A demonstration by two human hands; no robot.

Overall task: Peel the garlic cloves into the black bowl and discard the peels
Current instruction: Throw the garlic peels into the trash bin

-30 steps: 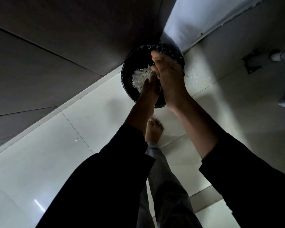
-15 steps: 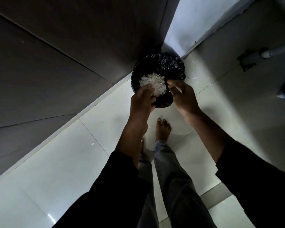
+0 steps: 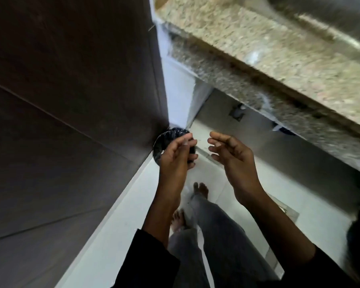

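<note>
In the floor corner by the dark cabinet, black-lined bin (image 3: 161, 143) partly hidden behind left hand (image 3: 176, 156), peels not visible, left fingers loosely curled, empty, right hand (image 3: 235, 156) beside it, relaxed, empty, granite counter (image 3: 258, 48) above right, bare feet on white tiles (image 3: 116, 235).

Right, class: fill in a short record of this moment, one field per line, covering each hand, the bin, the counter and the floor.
Left hand: raised in front of the bin, fingers loosely bent, nothing clearly held.
Right hand: raised beside it, apart from the left, fingers relaxed, empty.
Bin with black liner: on the floor in the corner by the dark cabinet; contents hidden by the left hand.
Counter: speckled stone, upper right, blurred.
Floor: pale tiles; bare feet below the hands.
</note>
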